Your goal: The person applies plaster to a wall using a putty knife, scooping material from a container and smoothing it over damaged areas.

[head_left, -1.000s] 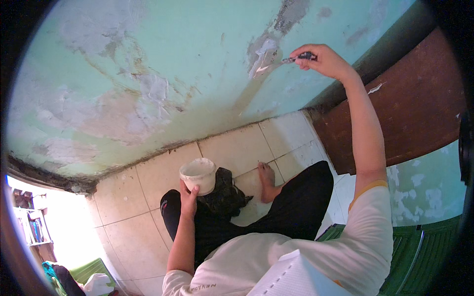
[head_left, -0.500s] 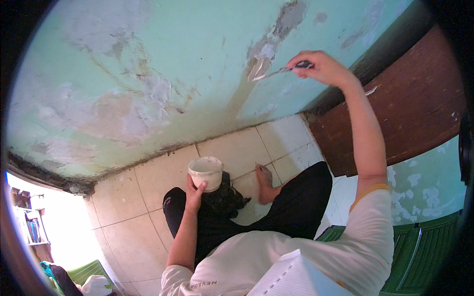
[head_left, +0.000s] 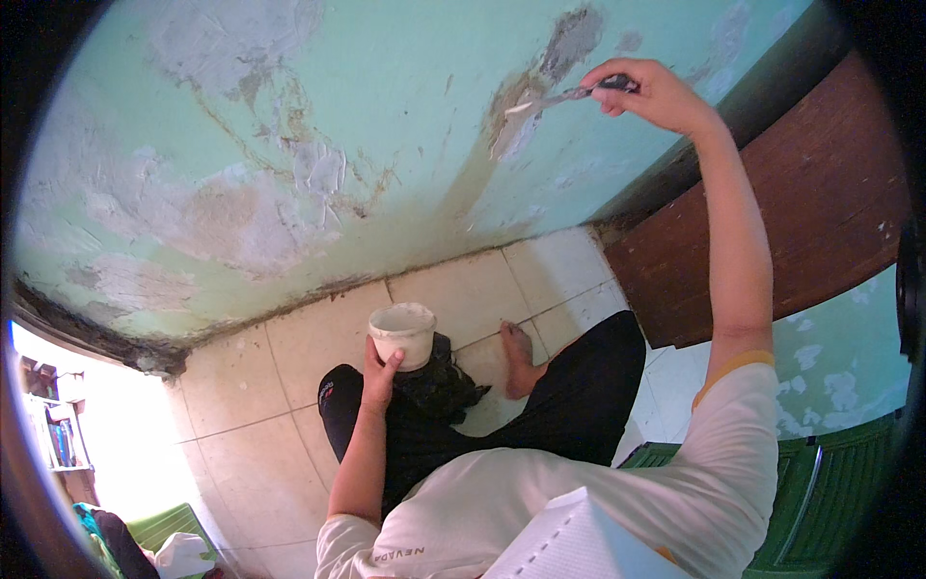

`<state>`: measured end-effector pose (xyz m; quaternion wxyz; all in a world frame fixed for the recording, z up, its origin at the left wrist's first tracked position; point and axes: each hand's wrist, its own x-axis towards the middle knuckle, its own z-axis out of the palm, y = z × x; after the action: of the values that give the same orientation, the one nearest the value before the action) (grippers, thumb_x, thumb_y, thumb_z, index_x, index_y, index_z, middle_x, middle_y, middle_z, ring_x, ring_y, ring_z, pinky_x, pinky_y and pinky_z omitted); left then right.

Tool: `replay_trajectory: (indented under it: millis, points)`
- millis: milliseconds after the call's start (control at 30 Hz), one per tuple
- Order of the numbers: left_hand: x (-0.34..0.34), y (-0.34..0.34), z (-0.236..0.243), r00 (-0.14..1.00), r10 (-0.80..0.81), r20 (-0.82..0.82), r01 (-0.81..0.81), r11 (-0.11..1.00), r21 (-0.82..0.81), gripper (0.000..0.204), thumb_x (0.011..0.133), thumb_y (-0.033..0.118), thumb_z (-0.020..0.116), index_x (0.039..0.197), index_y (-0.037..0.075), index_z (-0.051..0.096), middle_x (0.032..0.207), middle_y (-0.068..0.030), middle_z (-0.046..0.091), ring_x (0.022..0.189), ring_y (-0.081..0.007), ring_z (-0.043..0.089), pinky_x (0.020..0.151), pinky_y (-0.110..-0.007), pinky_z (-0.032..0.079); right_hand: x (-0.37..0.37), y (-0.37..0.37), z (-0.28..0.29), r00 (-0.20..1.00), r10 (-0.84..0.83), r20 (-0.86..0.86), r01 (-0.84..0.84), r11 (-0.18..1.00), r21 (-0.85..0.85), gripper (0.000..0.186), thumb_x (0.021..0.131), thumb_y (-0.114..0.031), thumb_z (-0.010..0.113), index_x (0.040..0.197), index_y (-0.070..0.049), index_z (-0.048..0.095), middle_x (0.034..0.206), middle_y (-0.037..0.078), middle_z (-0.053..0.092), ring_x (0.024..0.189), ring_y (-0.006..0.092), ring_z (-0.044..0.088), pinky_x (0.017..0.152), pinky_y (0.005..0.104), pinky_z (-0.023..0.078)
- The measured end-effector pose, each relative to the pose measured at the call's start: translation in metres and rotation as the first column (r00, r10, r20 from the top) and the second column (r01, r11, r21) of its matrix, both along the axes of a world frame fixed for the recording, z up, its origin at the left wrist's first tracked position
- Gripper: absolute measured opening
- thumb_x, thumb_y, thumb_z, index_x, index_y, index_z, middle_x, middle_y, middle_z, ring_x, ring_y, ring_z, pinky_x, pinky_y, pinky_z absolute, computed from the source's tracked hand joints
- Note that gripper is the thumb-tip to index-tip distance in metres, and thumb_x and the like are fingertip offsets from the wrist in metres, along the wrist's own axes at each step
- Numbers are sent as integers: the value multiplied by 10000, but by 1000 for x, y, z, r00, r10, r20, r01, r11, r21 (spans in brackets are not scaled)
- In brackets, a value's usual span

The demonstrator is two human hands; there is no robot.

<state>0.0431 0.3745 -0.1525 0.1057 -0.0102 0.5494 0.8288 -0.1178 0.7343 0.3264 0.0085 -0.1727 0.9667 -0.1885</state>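
My right hand [head_left: 644, 95] is raised to the upper right, its fingers closed round the dark handle of a putty knife [head_left: 569, 95]. The blade carries some whitish paste and lies at a patched streak [head_left: 516, 135] on the green wall [head_left: 405, 125]; whether it touches the wall I cannot tell. Low in the middle, my left hand [head_left: 380, 372] grips a white tub [head_left: 403, 338] by its side, thumb in front. The tub is smeared with paste round the rim, and its opening faces up. A black crumpled bag [head_left: 439, 386] lies just behind and below the tub.
Cream floor tiles [head_left: 241, 386] meet the wall along a dirty, broken edge. A brown wooden panel [head_left: 772, 203] stands at the right, with a green slatted chair [head_left: 830, 492] below it. Shelves [head_left: 60, 434] and a green chair [head_left: 174, 531] with cloth are at the left.
My right hand and the putty knife have moved up and slightly right along the wall. My left hand and the tub have hardly moved.
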Motion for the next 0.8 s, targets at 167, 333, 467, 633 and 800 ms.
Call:
replay_trajectory:
  millis: [167,333,467,633,800]
  points:
    - [-5,4,-5,1000,5,-9,-5,999,33,846,804,394,761,1441,31,339,1354,-129,510,1265,-258,480,1077,-387,360,-18,-3,-31,995,27,97,-26,1000,-13,241,932,-203,670,1139,-80,668,850,31,664,771,113,622,733,285,546]
    - [-4,4,-3,1000,-3,-24,4,998,64,749,821,293,752,1413,36,371,1325,-113,529,1237,-231,499,1060,-360,374,-54,-3,-20,998,28,64,-34,995,95,258,921,-238,685,1134,-93,670,841,40,660,735,113,623,675,279,549]
    - [-4,8,-4,1000,-3,18,1,995,100,744,826,282,746,1418,36,368,1331,-113,529,1244,-230,494,1067,-361,366,-60,-6,14,999,18,-44,-7,974,227,276,904,-311,699,1081,-102,668,786,26,625,649,104,591,558,270,524]
    - [-2,2,-3,1000,3,17,-4,997,78,741,831,276,741,1423,36,366,1338,-116,530,1247,-233,494,1072,-363,361,-31,-41,70,995,-75,-67,90,963,255,287,928,-312,673,1050,-53,659,748,31,614,630,102,583,555,269,509]
    - [-7,7,3,1000,1,21,-2,998,60,736,833,278,741,1419,34,370,1329,-116,537,1242,-233,497,1069,-363,365,-18,-20,73,997,-72,-21,75,955,288,259,897,-311,703,1067,-119,667,705,11,571,587,85,539,483,260,481]
